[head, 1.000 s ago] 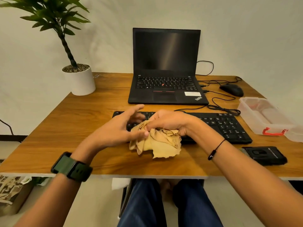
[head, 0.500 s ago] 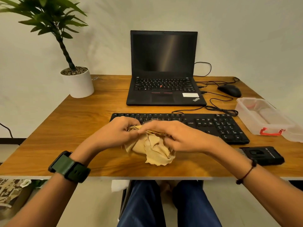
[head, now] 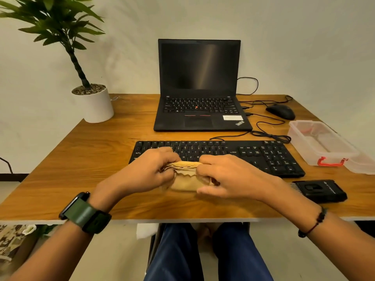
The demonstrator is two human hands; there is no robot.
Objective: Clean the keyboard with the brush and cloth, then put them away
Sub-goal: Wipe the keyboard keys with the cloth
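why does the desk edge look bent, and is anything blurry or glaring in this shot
Head view: wide-angle lens bows the desk edges; a soft streak of glare crosses the dark laptop screen; both hands, left and right, gripping the cloth look slightly motion-soft.

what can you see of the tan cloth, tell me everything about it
The cloth is tan, soft-looking fabric with a ragged, wavy edge. It is gathered into a compact, roughly folded bundle, with several layers stacked at its top. It sits at the near edge of the black keyboard, over the wooden desk; whether it rests on the desk is unclear. The left hand grips its left end and the right hand grips its right end, covering both ends.
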